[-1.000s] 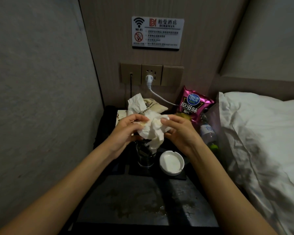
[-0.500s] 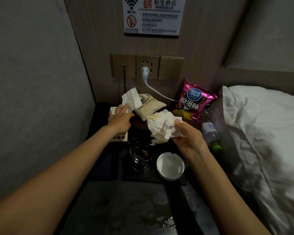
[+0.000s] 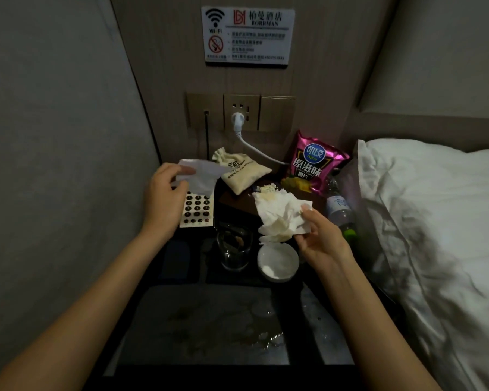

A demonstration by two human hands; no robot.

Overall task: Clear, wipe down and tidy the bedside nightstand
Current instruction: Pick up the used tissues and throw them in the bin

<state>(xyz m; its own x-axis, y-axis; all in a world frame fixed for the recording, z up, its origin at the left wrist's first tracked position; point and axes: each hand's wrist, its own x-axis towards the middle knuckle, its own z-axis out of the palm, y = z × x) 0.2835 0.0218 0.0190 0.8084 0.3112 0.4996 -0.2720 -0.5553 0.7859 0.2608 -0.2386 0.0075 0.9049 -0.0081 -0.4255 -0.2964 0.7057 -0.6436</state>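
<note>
Pinching crumpled tissue (image 3: 278, 215) in right hand (image 3: 321, 238) grip; left hand (image 3: 164, 201) pinches flat tissue (image 3: 201, 174).

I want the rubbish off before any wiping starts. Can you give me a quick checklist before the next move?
1. Right hand has a grip on the crumpled tissue: ok.
2. Left hand pinches the second tissue: ok.
3. Nightstand free of spills: not ok, wet stains at the front.
4. Glass empty: not ok, bits inside.
5. Crisp bag removed: not ok.
6. Bin in reach: cannot tell.
</note>
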